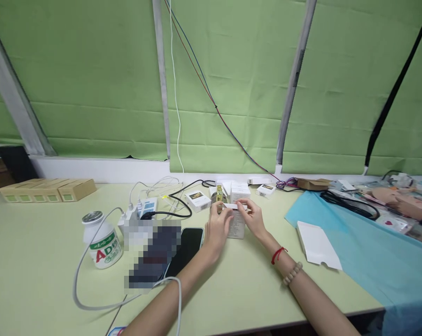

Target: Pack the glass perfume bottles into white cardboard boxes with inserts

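Both my hands meet on a small white box (236, 225) that stands upright on the pale table (43, 261). My left hand (217, 229) grips its left side and holds its top flap. My right hand (253, 216) pinches the flap from the right; a red string and a bead bracelet circle that wrist. Just behind the box stands a small yellow-capped bottle (219, 193), partly hidden by my fingers. More small white boxes (239, 190) lie behind it.
A dark phone (186, 247) lies left of my hands beside a blurred patch. A white AD drink bottle (102, 243), power strip (141, 211) and cables sit further left. Brown cartons (46, 189) line the far left. A white card tray (317, 245) rests on blue cloth (371, 261).
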The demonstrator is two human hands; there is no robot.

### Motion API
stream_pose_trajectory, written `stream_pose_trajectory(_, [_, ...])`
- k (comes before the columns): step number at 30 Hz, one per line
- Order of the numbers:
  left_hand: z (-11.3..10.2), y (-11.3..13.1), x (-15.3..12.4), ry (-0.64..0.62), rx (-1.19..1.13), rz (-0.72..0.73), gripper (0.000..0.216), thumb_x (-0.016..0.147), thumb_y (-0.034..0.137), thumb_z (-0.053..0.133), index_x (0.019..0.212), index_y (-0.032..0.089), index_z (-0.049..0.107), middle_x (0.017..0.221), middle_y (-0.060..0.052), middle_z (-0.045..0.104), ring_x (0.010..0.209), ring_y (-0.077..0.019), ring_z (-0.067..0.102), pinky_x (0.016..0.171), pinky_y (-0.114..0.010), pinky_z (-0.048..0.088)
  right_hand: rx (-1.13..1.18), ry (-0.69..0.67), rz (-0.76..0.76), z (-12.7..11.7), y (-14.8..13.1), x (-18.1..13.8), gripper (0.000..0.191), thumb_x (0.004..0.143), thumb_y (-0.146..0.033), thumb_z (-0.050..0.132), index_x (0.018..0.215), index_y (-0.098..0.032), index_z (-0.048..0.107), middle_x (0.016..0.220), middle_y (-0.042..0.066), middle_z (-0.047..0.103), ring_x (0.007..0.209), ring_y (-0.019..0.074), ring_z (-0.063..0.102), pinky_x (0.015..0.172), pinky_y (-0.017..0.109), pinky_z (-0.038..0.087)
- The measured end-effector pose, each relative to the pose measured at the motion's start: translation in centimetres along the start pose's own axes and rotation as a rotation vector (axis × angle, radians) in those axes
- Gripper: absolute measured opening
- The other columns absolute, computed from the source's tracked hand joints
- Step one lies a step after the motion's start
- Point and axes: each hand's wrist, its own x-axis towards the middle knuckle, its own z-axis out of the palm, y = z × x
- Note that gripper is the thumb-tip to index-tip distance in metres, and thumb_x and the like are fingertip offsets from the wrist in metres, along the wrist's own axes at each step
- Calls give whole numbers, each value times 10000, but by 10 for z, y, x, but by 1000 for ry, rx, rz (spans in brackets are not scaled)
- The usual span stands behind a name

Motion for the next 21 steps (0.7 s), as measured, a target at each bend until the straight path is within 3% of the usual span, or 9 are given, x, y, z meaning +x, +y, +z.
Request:
stream_pose_trajectory(4, [2, 1, -2, 11, -15, 23, 174, 877, 125, 534, 1016, 225, 567, 1209, -55, 410, 953, -200, 574, 673, -256, 509, -13, 17, -8, 2, 3, -2, 195, 873, -356, 499, 935, -189, 581, 915, 44, 628, 766, 150, 588, 496, 217, 383])
stream_pose_trajectory(13, [5, -2, 0, 40, -235, -8, 108, 840, 128, 575, 930, 186, 564, 1150, -67, 410, 1008, -194, 547, 779, -274, 504, -23, 7, -103, 0, 3, 0, 213, 893, -346, 487, 818, -187, 609, 815, 35, 611, 745, 148, 577, 554, 228, 420])
stream_pose_trajectory(18, [2, -2, 1, 41, -223, -5, 82, 837, 118, 573, 891, 174, 546, 1123, -67, 430, 1027, -199, 537, 817, -282, 494, -38, 25, -145, 2, 1, -3, 169, 884, -308, 500, 842, -187, 611, 832, 41, 622, 768, 156, 584, 523, 229, 399])
stream_pose_trajectory(21, [0, -3, 1, 29, -207, 30, 118, 843, 101, 554, 925, 186, 546, 1126, -57, 454, 1001, -191, 549, 792, -269, 492, -56, 40, -193, 4, -1, -5, 137, 870, -267, 499, 817, -188, 598, 824, 40, 616, 786, 161, 578, 598, 248, 432])
